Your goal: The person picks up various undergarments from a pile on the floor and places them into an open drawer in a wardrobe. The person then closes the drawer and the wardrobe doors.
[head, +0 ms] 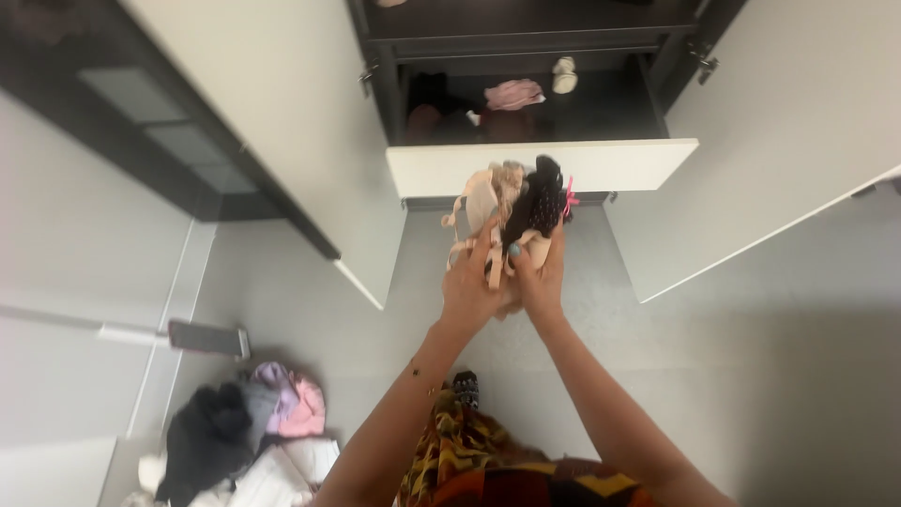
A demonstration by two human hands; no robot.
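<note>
Head cam: both hands, left hand (469, 286) and right hand (542, 280), have fingers (488, 246) clamped around a bundle of underwear (511, 202). Open white drawer (619, 161) sits just beyond the fingers.

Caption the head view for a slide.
Both hands, left and right, hold a bundle of underwear above an open white drawer.

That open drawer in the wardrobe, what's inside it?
Inside the open drawer lie a pink folded garment, a small white item and dark clothes at the left. The white drawer front and the bundle of underwear in both hands hide the near part.
</note>
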